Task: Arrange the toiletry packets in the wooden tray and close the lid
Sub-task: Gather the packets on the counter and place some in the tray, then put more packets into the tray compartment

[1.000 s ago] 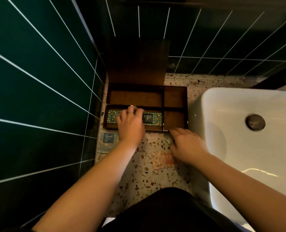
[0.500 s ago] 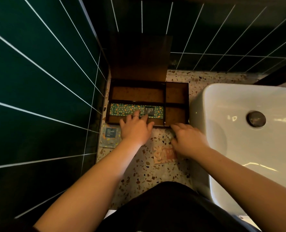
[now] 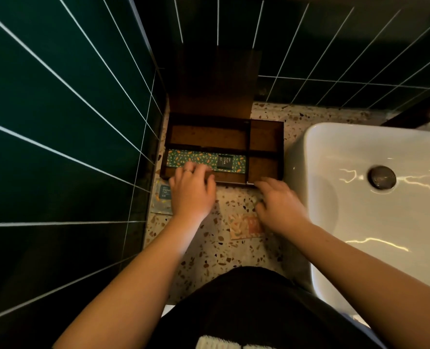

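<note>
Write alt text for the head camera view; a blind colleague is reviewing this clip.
A person's left hand rests at the front edge of an open wooden tray, where a green patterned comb packet lies in the front long compartment. The right hand hovers over an orange packet on the speckled counter; a shower cap packet lies left, a white sink right.

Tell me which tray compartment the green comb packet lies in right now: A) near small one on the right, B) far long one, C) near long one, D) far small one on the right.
C: the green comb packet lies flat in the near long compartment of the wooden tray, just beyond the left hand; the other three compartments show bare wood.
</note>
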Action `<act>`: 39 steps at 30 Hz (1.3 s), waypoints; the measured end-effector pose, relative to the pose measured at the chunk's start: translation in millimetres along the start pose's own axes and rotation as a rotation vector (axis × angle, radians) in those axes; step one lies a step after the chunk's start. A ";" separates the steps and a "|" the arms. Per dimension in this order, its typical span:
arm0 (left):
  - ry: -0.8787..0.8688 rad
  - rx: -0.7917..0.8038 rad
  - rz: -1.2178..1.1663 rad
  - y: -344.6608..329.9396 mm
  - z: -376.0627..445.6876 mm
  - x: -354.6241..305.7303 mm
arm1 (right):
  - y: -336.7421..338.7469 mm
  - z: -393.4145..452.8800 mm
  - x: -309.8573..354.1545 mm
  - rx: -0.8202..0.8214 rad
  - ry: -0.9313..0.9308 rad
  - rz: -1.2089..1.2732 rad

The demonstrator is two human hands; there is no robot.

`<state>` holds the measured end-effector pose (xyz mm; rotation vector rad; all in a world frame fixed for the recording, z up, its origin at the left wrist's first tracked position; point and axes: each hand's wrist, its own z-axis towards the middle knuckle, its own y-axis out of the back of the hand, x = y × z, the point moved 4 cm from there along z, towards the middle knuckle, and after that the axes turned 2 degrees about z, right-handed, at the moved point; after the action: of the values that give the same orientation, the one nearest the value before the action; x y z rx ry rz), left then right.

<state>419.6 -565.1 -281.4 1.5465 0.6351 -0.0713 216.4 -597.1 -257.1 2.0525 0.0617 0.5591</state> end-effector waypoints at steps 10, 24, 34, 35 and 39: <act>0.319 0.015 -0.095 -7.5 -49.1 60.2 | -57.3 -10.5 12.8 0.151 0.196 -0.176; 0.416 0.023 -0.010 -8.6 -33.6 70.0 | -68.3 5.1 16.3 0.123 0.173 -0.393; 0.421 0.039 0.003 -4.2 -30.4 63.8 | -53.7 -4.8 9.7 0.065 0.117 -0.109; 0.429 0.046 -0.009 -3.5 -29.4 63.9 | -50.8 -5.7 9.5 0.059 0.115 -0.081; 0.486 0.117 -0.053 -2.5 -23.9 68.2 | -39.8 -10.4 9.1 0.011 0.105 0.009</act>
<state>467.8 -519.3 -310.0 1.6724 1.0697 0.2388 227.5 -565.4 -282.4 2.0341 0.1179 0.6729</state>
